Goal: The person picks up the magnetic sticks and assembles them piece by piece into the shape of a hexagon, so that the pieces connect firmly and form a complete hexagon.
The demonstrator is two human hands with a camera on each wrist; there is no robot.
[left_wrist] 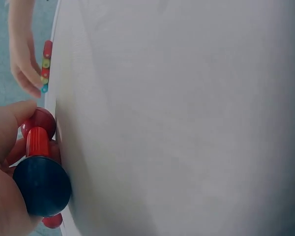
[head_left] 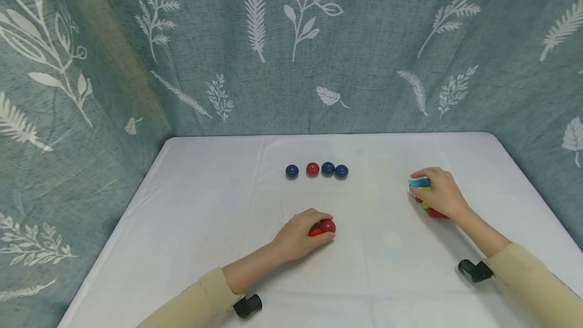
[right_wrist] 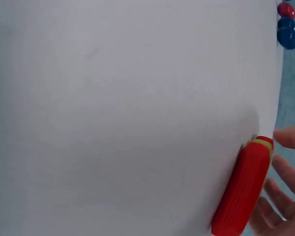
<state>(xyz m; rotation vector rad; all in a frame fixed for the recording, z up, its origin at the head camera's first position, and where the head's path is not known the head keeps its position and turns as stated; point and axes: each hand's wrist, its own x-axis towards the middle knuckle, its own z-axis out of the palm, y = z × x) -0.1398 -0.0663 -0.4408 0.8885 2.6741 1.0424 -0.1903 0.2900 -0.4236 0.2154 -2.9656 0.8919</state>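
On the table [head_left: 373,262], ahead of the L hand [head_left: 302,234], there is a row of 4 balls: from L to R, first blue ball [head_left: 292,171], red ball [head_left: 312,169], second blue ball [head_left: 328,168], third blue ball [head_left: 341,171]; the last two look touching. L hand pinches a piece [left_wrist: 38,142] btw thumb and fingers, near the table's middle: red rod w/ a red end and a blue end; in the head view this hand covers the blue end. R hand [head_left: 439,194] is at the rods, on the R side of the table; its fingers curve about the blue rod [head_left: 420,182], w/ gaps btw them in the R wrist view, but I cannot tell if they pinch it. The rods lie one after another, from far to near: blue, yellow, red, yellow, red; R hand partly hides them in the head view, and the nearest red rod [right_wrist: 242,189] blocks most others from the R wrist view. Each beige sleeve has a black device below. The table has a white cloth, lightly creased; behind and at the sides hangs a teal curtain [head_left: 282,100] w/ white leaf prints.
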